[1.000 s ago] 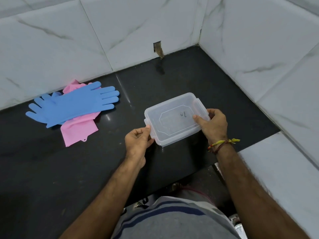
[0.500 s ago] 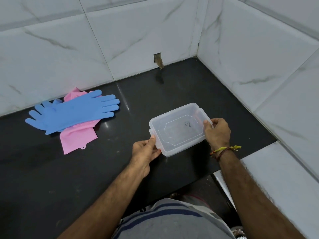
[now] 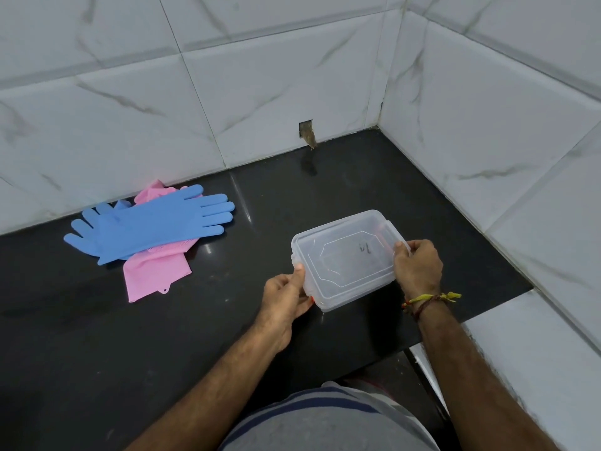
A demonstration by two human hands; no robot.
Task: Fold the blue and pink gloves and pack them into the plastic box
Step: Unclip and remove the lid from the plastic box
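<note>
Left hand point(image 3: 286, 296) grips the near-left short end of the clear rectangular plastic box point(image 3: 348, 258), thumb up on the lid's rim, fingers curled underneath at the latch. Right hand point(image 3: 418, 266) grasps the opposite short end, fingers wrapped over the far-right latch, a yellow and brown thread band point(image 3: 429, 299) at its wrist. The box sits lid on, long axis running from near left up to far right, low over the glossy black stone counter point(image 3: 325, 187); whether it touches the surface, can't tell. A dark scribble shows on the lid. Well off to the left lie the blue rubber gloves point(image 3: 156, 227), fingers pointing right and left, stacked crosswise on the pink rubber gloves point(image 3: 153, 275), whose cuff points toward the near edge. White marble-look wall tiles point(image 3: 260, 76) close in the corner.
</note>
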